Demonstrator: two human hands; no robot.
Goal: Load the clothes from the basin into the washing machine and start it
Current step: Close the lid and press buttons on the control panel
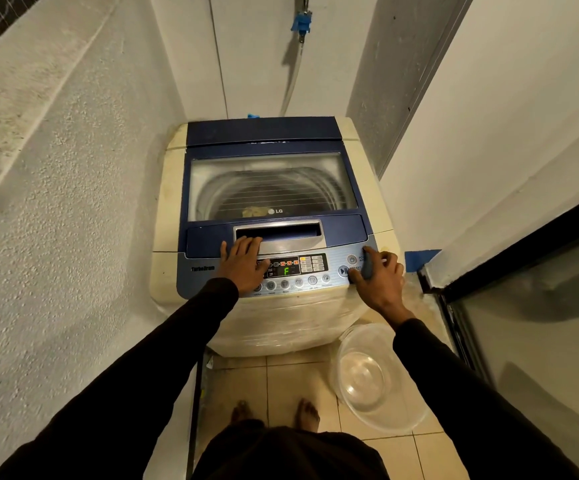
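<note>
A cream and blue top-loading washing machine (274,216) is standing in a narrow alcove, hemmed in by a rough-textured white wall (73,188) at nine o'clock and a smooth white wall (510,109) at two o'clock. Its clear-windowed blue lid (270,181) is lying closed, with the drum showing dimly beneath. The left hand (244,263) is resting flat, fingers spread, holding nothing, on the silver control panel (291,270) just below the lid's handle recess (279,233). The right hand (380,277) is touching the panel's right end by the round buttons, loosely curled and holding nothing. A green figure is glowing on the panel. At five o'clock, a clear round plastic basin (374,379) is sitting empty on the beige tiled floor (295,382), just beside the machine's front. A black-framed glass door (530,292) is running along the right.
</note>
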